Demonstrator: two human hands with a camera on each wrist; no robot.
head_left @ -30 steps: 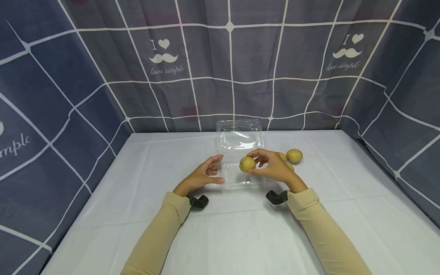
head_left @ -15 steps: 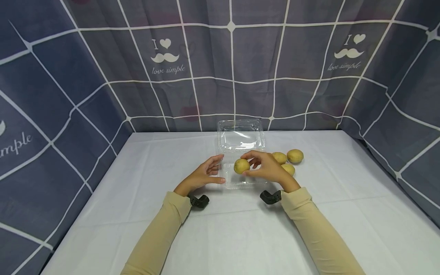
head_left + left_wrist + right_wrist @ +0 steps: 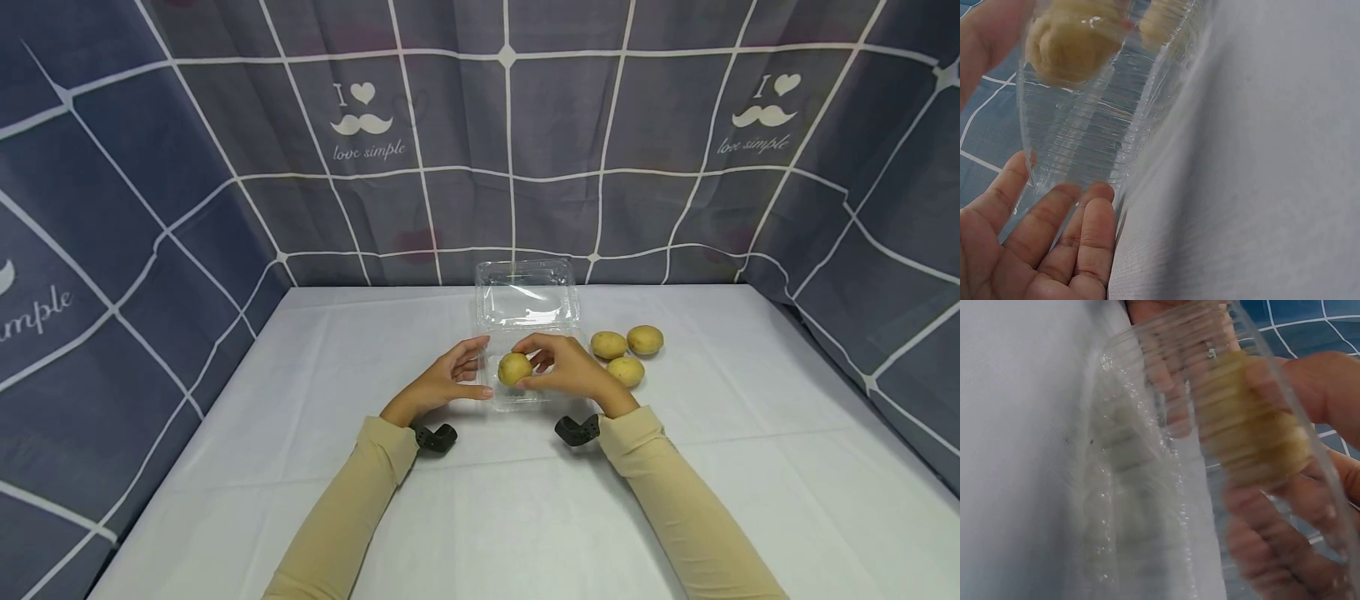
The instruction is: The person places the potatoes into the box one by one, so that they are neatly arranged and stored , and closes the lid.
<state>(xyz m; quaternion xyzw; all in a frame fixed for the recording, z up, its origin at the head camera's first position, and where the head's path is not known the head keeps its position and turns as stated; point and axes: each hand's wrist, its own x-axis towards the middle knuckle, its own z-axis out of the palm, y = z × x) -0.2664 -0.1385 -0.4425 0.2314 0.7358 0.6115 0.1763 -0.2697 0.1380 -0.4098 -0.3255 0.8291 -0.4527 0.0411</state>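
With thumb and fingertips, my right hand [image 3: 570, 368] pinches a small yellow potato [image 3: 514, 369] over the left part of a clear plastic clamshell box [image 3: 525, 405]. The box's lid [image 3: 527, 298] stands tipped back behind it. My left hand [image 3: 442, 385] rests at the box's left side, thumb and fingers spread apart; in the left wrist view its fingertips [image 3: 1099, 192] touch the clear wall. The right wrist view shows the potato [image 3: 1250, 425] through the box's ribbed wall, slightly blurred.
Right of the box lie three more potatoes: one beside it [image 3: 608, 345], one farther back [image 3: 645, 339] and one nearer [image 3: 626, 372]. A white cloth [image 3: 495, 517] covers the table. A grey checked curtain [image 3: 457, 133] hangs at the back and sides.
My right hand has carried the potato leftward and slightly lower over the box. The three potatoes at the right are now more fully uncovered. My left hand has stayed in place.
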